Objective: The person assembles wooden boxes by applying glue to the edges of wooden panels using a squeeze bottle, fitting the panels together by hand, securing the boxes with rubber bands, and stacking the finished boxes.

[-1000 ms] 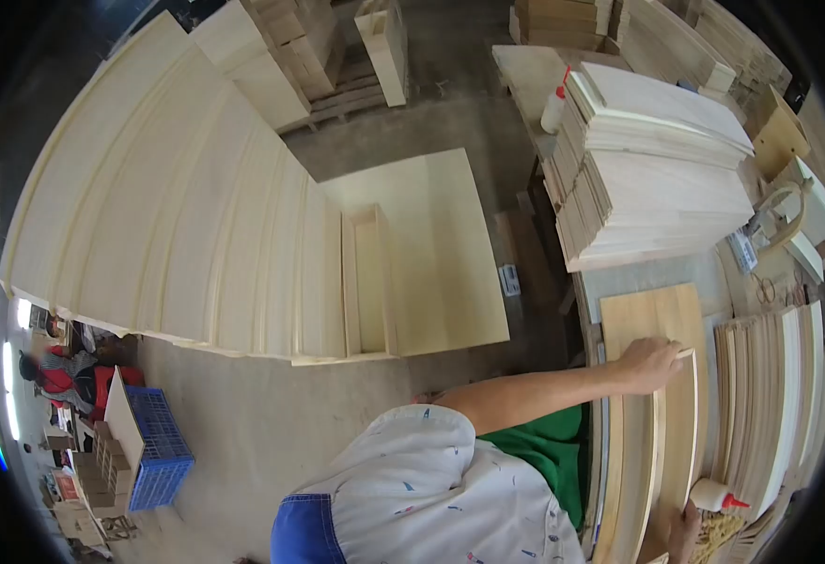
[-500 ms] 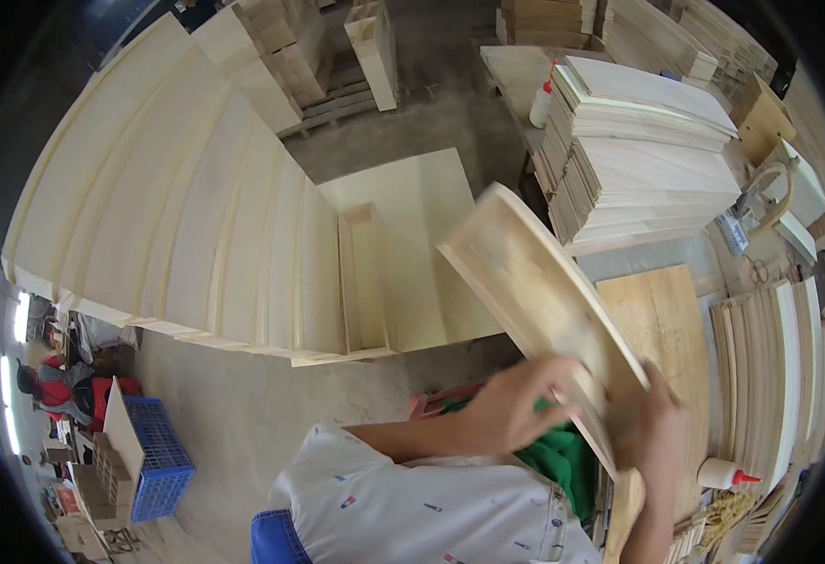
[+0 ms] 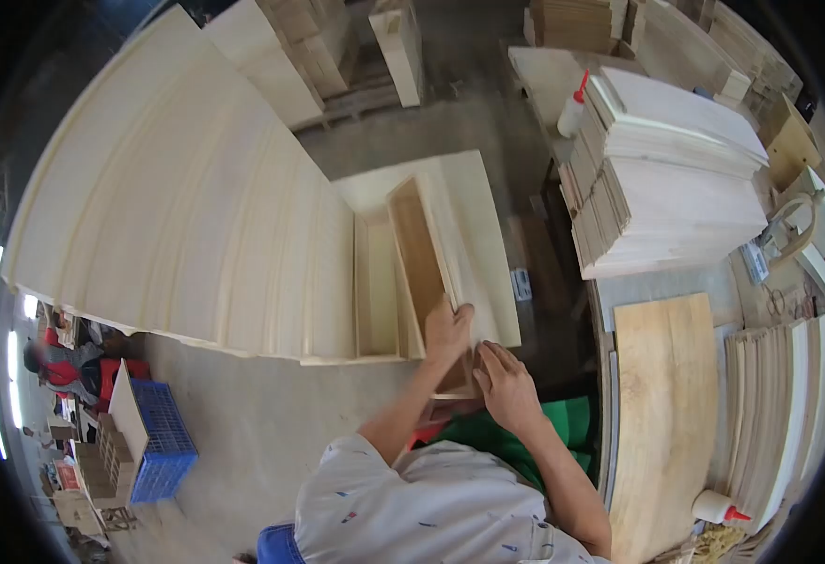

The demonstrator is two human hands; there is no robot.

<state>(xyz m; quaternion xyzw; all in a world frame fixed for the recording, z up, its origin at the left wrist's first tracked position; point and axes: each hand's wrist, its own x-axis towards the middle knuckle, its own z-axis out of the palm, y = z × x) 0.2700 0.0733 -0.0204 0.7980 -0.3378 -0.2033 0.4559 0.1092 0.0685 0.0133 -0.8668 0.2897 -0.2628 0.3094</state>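
A long shallow wooden box [image 3: 419, 254] is tilted in front of me over a pale board [image 3: 492, 226]. My left hand [image 3: 448, 331] grips its near part, with fingers over the side wall. At the near right corner of the box, my right hand [image 3: 509, 383] rests against the wood with its fingers close together. Just left of the held box stands another box [image 3: 378, 282], at the end of a long row of pale wooden pieces [image 3: 196, 197].
On the right, a workbench [image 3: 610, 324] bears a wooden board [image 3: 664, 414], stacked panels [image 3: 676, 207], upright slats [image 3: 760, 414] and glue bottles [image 3: 711, 506]. A blue crate [image 3: 161, 442] stands at lower left, near a seated person [image 3: 60, 365].
The box has travelled from the workbench at the right, through the air, to the pale board beside the row. Both hands have moved left with it.
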